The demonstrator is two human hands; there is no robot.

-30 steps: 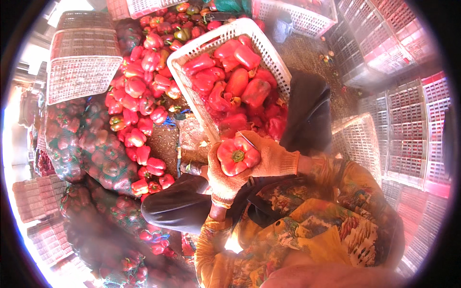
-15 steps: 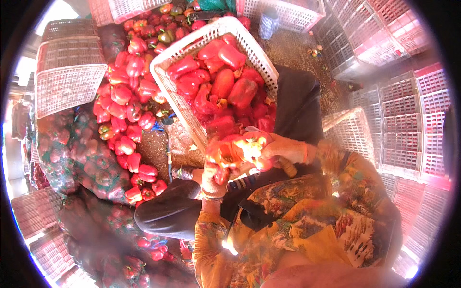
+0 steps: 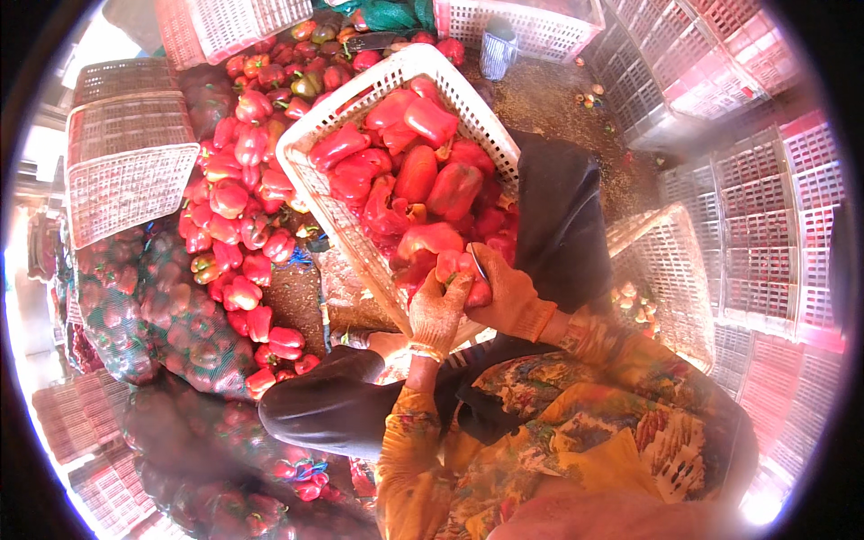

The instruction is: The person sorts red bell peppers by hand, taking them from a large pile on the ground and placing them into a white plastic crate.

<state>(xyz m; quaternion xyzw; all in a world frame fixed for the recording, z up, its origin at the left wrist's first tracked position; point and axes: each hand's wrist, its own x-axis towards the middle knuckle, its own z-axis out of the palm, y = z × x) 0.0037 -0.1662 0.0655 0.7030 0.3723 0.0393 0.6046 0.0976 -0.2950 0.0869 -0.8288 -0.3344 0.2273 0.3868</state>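
Note:
Both my hands wear orange gloves and meet over the near end of a white plastic crate (image 3: pixel 483 101). A red bell pepper (image 3: pixel 457 264) sits between them. My left hand (image 3: pixel 438 312) is closed around its near left side. My right hand (image 3: pixel 515 301) is closed at its right side, with a thin dark-edged blade, apparently a small knife (image 3: pixel 478 260), along the fingers; its handle is hidden. Many red peppers (image 3: pixel 418 174) fill the crate beneath, some of them cut open.
Whole peppers (image 3: pixel 229 198) lie heaped left of the crate, beside full green net sacks (image 3: pixel 184 315). At my right leans a crate (image 3: pixel 668 261) with pepper cores (image 3: pixel 634 304) next to it. Stacked crates (image 3: pixel 747 229) line the right side. A striped container (image 3: pixel 498 49) stands beyond.
My hands have moved closer together, and the right one has swung left to the pepper. The brightly lit pepper between them is now lower in glare, over the crate. Pepper cores at right have come into sight.

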